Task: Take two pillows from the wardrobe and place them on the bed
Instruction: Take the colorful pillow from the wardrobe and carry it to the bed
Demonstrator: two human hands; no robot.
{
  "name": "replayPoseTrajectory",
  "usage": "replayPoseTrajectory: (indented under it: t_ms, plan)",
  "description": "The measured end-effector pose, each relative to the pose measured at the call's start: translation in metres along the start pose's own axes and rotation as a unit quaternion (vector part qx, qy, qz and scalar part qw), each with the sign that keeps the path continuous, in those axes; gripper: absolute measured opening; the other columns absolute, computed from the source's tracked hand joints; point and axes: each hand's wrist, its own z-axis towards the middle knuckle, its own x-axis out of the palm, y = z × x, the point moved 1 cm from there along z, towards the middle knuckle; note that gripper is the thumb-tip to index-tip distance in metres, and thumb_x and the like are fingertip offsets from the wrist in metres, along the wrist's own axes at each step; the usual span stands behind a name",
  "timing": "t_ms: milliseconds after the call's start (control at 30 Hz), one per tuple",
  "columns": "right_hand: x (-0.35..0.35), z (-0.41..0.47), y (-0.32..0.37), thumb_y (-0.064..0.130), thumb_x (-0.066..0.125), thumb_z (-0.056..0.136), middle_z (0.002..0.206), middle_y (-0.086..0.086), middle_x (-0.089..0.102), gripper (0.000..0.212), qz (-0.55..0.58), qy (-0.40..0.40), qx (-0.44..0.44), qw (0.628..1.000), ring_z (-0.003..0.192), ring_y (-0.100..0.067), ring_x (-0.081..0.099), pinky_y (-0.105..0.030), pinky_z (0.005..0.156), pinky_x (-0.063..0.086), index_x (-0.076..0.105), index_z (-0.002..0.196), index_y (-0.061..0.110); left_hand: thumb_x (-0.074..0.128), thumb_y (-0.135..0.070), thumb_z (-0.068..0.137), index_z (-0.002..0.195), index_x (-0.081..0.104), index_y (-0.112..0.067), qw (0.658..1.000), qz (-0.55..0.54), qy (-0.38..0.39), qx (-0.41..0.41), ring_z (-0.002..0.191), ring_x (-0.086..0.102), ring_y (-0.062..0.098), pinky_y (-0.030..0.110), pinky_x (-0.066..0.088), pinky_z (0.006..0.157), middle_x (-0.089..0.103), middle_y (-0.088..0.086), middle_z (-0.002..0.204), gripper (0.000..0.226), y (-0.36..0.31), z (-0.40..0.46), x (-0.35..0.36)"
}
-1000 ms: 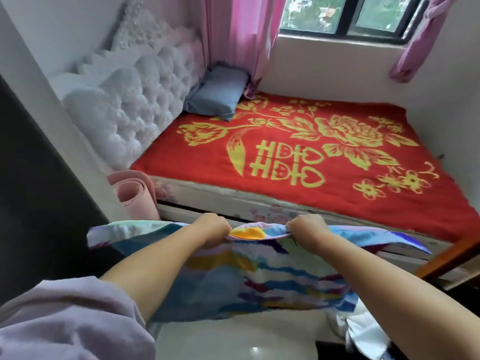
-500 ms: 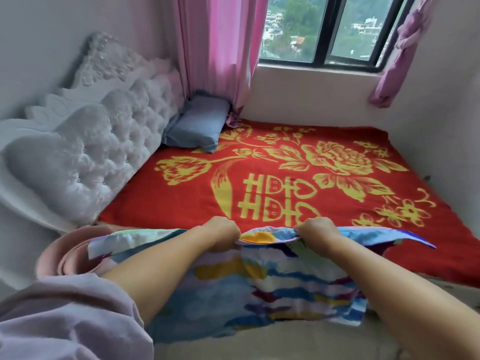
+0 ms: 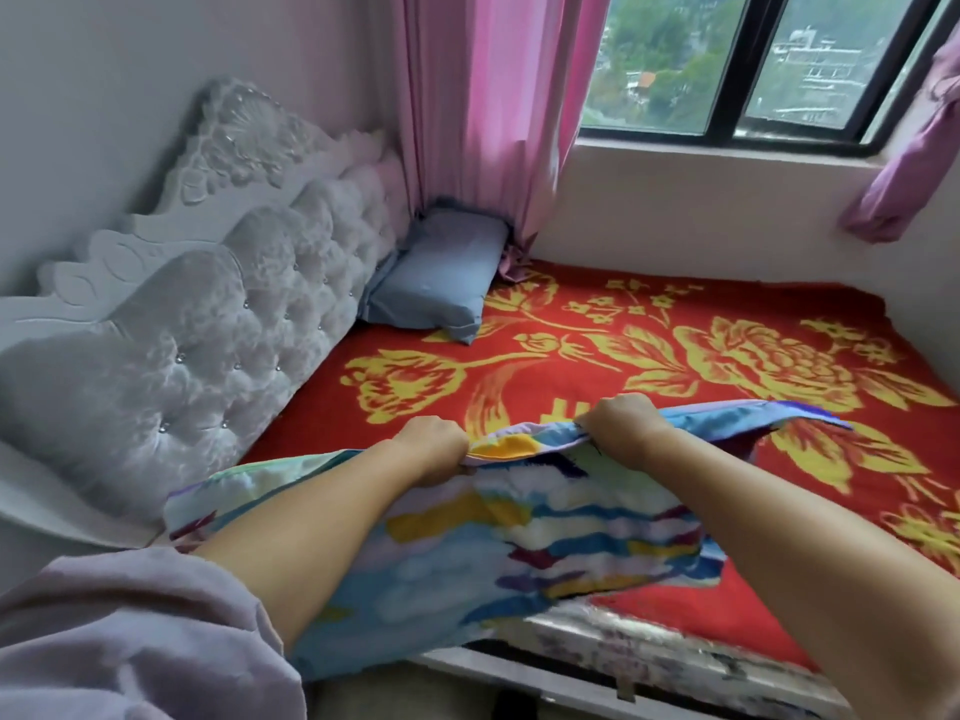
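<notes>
1. Blue pillow (image 3: 441, 272) already on bed (image 3: 649, 356), against headboard (image 3: 218, 324).
2. Left hand (image 3: 434, 449) and right hand (image 3: 621, 428), fingers pinching the colourful pillow (image 3: 519, 537) top edge, held over the near bedside.
3. Left: set it down.

The bed (image 3: 675, 366) fills the corner under the window (image 3: 727, 59), its headboard (image 3: 208, 324) along the left wall. A small pillow (image 3: 441, 283) lies at the far left corner of the bed, against the headboard and just beside the foot of the curtain (image 3: 478, 106) hanging left of the window. At the near edge, a larger pillow (image 3: 519, 537) hangs over the bedside, its top edge gripped by the left hand (image 3: 431, 449) and, just to its right, the right hand (image 3: 623, 428).
</notes>
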Motion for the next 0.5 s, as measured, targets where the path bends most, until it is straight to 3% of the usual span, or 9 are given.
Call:
replayPoseTrajectory:
  t_ms: [267,500]
  plan:
    - [-0.008,0.165,-0.03,0.021,0.04,0.097,0.116,-0.004,0.067,0.029,-0.008,0.01,-0.065,0.998,0.106,-0.026,0.063,-0.032,0.077,0.046,0.065,0.112,0.023,0.047,-0.02,0.094,0.101,0.062,-0.01,0.995,-0.052,0.04,-0.07,0.102,0.06,0.035,0.035,0.041,0.069,0.063,0.014,0.112,0.019,0.085,0.103,0.009]
    - [-0.001,0.287,-0.011,0.02,0.041,0.098,0.121,-0.004,0.065,0.029,-0.001,0.05,-0.105,0.993,0.11,-0.026,0.061,-0.031,0.072,0.04,0.063,0.116,0.019,0.046,-0.01,0.089,0.102,0.063,-0.014,0.986,-0.093,0.069,-0.117,0.105,0.061,0.034,0.035,0.044,0.072,0.064,0.012,0.113,0.021,0.162,0.161,0.047]
